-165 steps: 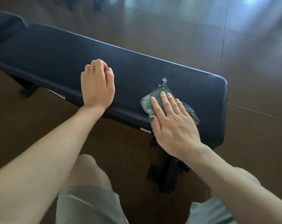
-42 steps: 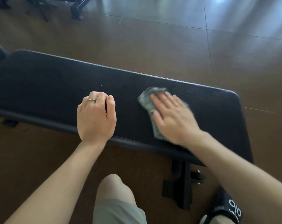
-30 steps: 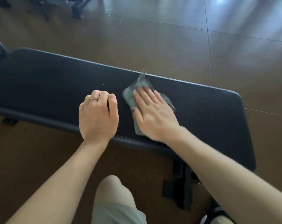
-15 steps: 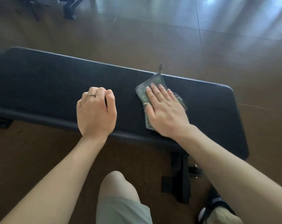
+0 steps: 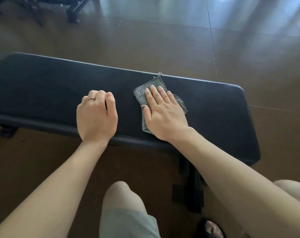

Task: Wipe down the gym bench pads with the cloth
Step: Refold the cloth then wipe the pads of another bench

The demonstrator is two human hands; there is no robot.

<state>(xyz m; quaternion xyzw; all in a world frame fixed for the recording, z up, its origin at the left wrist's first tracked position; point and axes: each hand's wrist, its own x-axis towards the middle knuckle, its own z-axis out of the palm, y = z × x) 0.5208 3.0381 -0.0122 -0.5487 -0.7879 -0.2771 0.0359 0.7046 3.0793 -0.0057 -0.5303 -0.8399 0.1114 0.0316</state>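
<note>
Flat-fingered, the right hand presses the cloth onto the black padded bench, fingers straight and together, no curl around the fabric. That bench spans the brown tiled floor. Left hand, fingers curled under and holding nothing, rests just beside. Grey-green and net-textured, the cloth has a frayed corner at the pad's far edge.

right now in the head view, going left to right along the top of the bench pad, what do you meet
bare left stretch of the bench pad → left hand, fingers curled, resting on the pad → cloth → right hand, flat on the cloth → bare right end of the pad
</note>
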